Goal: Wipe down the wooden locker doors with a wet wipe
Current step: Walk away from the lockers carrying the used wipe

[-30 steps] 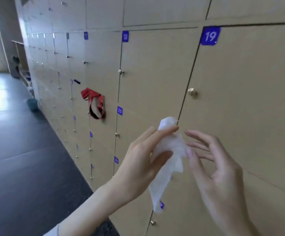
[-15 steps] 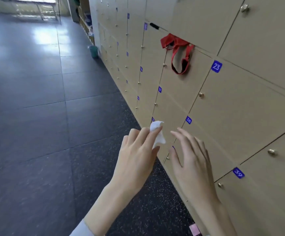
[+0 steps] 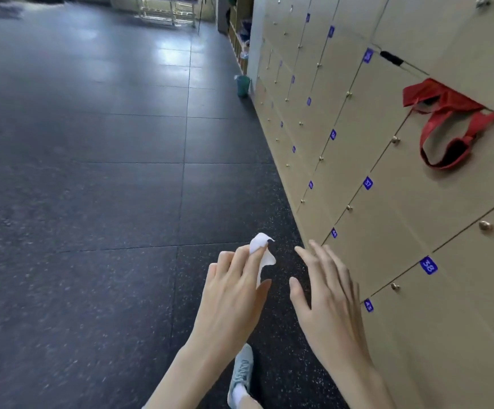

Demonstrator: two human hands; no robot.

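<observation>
Dark speckled rubber-tile floor fills the left of the view, matte w/ pale flecks and thin seams; a long wall of flat pale-wood locker doors runs down the right, smooth laminate-looking faces w/ small round brass knobs and little blue number tags.

Risks, biggest first. The wall is large and the wipe is tiny and bunched, so it'll prob. dry out or load w/ dirt before many doors are done, leaving streaks. A red fabric bag w/ looped straps hangs out of one door's top edge; a sweep across there could snag a strap and drag it out, or leave that patch skipped. The knobs stick out and could catch thin tissue and tear it.

The left hand pinches the small crumpled white wet wipe between fingertips and thumb, out over the floor, near the lowest doors but apart from them. Such a light pinch could let the limp sheet slip once pressed on the wood. The right hand holds nothing, fingers straight and spread, just beside the lockers; whether it touches them can't be told from this angle.

A pale grey-green sneaker shows below the wrists.
</observation>
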